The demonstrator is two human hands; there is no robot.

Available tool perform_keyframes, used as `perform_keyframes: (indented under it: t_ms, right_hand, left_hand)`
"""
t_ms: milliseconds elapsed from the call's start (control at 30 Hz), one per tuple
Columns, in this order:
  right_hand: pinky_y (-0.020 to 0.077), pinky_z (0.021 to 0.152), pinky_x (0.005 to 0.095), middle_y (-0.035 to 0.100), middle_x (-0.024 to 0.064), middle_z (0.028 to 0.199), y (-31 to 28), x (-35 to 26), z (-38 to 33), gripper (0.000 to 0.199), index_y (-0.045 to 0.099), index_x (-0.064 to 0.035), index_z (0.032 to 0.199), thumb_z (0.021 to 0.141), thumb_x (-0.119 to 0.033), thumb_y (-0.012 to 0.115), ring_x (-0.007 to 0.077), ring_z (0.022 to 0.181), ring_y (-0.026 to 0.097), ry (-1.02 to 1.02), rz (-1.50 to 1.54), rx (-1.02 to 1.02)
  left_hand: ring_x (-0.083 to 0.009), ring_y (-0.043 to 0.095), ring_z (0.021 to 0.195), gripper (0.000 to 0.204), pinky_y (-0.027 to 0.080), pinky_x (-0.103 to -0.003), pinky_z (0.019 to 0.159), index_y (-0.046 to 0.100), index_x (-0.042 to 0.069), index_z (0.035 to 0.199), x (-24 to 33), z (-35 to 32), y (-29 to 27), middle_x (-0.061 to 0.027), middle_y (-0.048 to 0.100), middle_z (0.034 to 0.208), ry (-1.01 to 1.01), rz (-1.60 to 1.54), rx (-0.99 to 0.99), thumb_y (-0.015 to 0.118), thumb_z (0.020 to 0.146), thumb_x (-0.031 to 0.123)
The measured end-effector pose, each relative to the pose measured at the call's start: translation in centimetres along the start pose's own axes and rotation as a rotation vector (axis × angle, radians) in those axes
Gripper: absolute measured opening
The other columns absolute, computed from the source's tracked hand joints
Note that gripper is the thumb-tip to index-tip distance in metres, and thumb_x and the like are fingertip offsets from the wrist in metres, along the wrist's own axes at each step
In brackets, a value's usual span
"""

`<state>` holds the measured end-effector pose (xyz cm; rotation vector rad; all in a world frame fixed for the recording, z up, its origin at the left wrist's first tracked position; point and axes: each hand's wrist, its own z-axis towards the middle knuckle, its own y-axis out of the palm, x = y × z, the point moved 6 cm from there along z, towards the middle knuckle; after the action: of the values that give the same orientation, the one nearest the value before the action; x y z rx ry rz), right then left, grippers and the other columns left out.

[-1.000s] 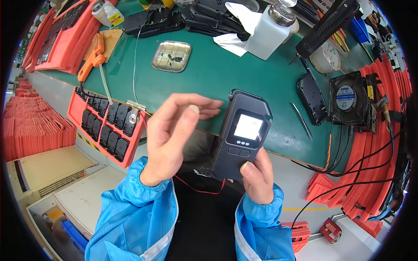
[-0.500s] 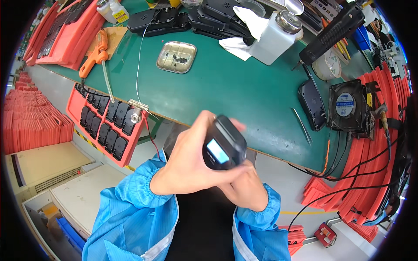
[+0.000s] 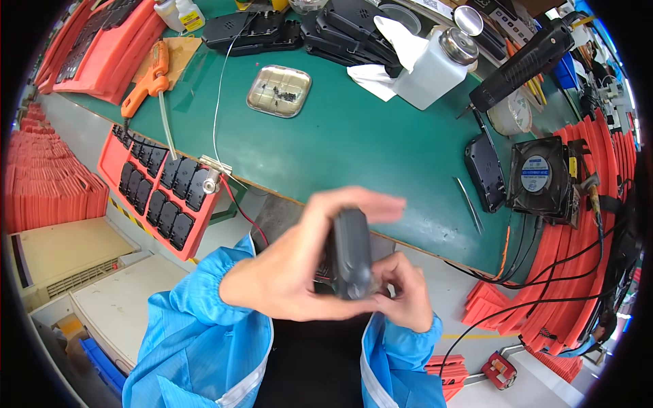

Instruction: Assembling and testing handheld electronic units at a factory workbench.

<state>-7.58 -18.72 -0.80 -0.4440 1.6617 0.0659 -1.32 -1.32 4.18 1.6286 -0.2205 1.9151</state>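
Note:
A black handheld device with rounded edges [image 3: 352, 255] is upright in front of me, its narrow side facing up. My left hand [image 3: 299, 262] grips it from the left, thumb under the lower end, with the index finger stretched out past the top. At its lower right corner my right hand [image 3: 406, 292] is closed, thumb and fingertips curled together against the device. The device's screen is turned out of sight, and its left face is hidden by my left hand. Both hands hover just off the near edge of the green table [image 3: 326, 149].
A metal dish of small dark parts [image 3: 279, 91] lies on the table. Tweezers [image 3: 468, 205], another black housing [image 3: 485, 171] and a fan [image 3: 537, 175] are at right. A pink foam tray of black parts [image 3: 163, 190] and an orange glue gun [image 3: 151, 81] are left. A white pump bottle [image 3: 432, 71] stands behind.
The device has been turned so its lit screen no longer shows and its narrow side faces up. My right hand has come out from beneath to its lower right corner.

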Motion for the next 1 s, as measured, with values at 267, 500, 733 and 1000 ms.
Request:
perform_keyframes:
  t_ms: [267, 500, 733, 1000]
  right_hand:
    - [0.0466, 0.059, 0.0266, 0.065, 0.0046, 0.079, -4.2, 15.4, -4.6, 0.026, 0.065, 0.0008, 0.110, 0.089, -0.003, 0.080, 0.0115, 0.067, 0.061, 0.492, 0.170, 0.607]
    - [0.0550, 0.068, 0.0294, 0.069, 0.0103, 0.099, -2.2, 15.5, -4.3, 0.024, 0.063, 0.0016, 0.121, 0.099, -0.005, 0.069, 0.0151, 0.085, 0.067, 0.412, 0.439, 0.961]
    - [0.0600, 0.077, 0.0353, 0.071, 0.0153, 0.119, -3.9, 10.0, -2.6, 0.032, 0.062, 0.0030, 0.132, 0.101, -0.005, 0.064, 0.0240, 0.099, 0.071, 0.374, -0.179, 0.509]
    - [0.0555, 0.096, 0.0378, 0.066, 0.0208, 0.130, -10.3, -10.5, 4.0, 0.040, 0.061, 0.0049, 0.136, 0.108, -0.023, 0.059, 0.0257, 0.111, 0.068, -0.460, -0.181, 0.499]
  left_hand:
    - [-0.0387, 0.049, 0.146, 0.088, 0.038, -0.050, 0.122, 0.043, 0.002, 0.142, -0.3, 3.5, -3.2, -0.0259, 0.050, 0.154, 0.071, 0.053, 0.089, 0.094, 0.071, 0.001]
    - [-0.0283, 0.060, 0.132, 0.081, 0.051, -0.041, 0.107, 0.048, 0.004, 0.141, -2.1, 4.3, -3.8, -0.0177, 0.063, 0.136, -0.026, 0.227, 0.213, 0.093, 0.073, 0.004]
    - [-0.0334, 0.063, 0.123, 0.073, 0.054, -0.043, 0.099, 0.061, 0.003, 0.130, -0.2, 4.6, -4.9, -0.0152, 0.064, 0.127, 0.140, 0.770, 0.117, 0.095, 0.065, 0.007]
    - [-0.0389, 0.059, 0.125, 0.070, 0.051, -0.047, 0.104, 0.065, 0.002, 0.127, -1.0, 4.8, -5.0, -0.0153, 0.064, 0.127, 0.240, 0.877, 0.093, 0.094, 0.064, 0.010]
